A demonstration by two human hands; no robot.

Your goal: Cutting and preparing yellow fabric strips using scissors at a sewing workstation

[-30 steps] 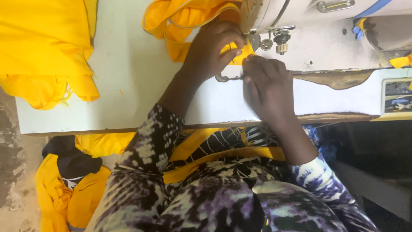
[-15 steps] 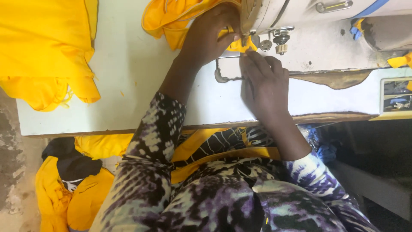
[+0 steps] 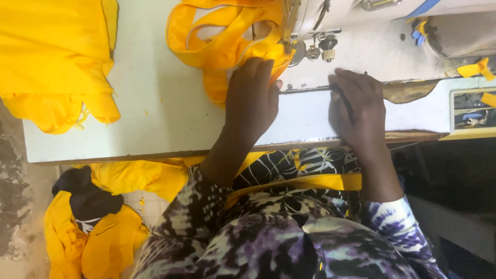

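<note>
1. Fingers (image 3: 261, 72) of left hand (image 3: 251, 101): laid flat and close together, palm down, pressing on the edge of the yellow strap fabric (image 3: 227, 39); nothing clasped.
2. Fingers (image 3: 356, 82) of right hand (image 3: 357, 111): spread slightly, flat on the counter (image 3: 155, 113); a thin dark item under them, kind cannot tell; whether gripped cannot tell.
3. Yellow strap fabric: looped, bunched piece, just left of the sewing machine (image 3: 372, 36), near end tucked toward the needle area; touching the left fingertips.
4. Sewing machine: pale body at upper right of the counter; presser foot and small metal screws (image 3: 320, 46) between the two hands, just above them.
5. Counter: white top, worn wooden front edge; both hands resting on it in front of the sewing machine.
6. Yellow cloth pile (image 3: 57, 57): folded stack, well left of the sewing machine, hanging partly over the counter's front edge.
7. Yellow scrap (image 3: 478, 68): small, right of the sewing machine, beside a recessed tray (image 3: 473, 111) holding small items.
8. Yellow and black garments (image 3: 88, 227): heaped on the floor, below and left of the sewing machine.
9. Patterned purple-and-white sleeves (image 3: 398, 222) and a yellow band (image 3: 305, 182) across the lap, below the counter edge.
</note>
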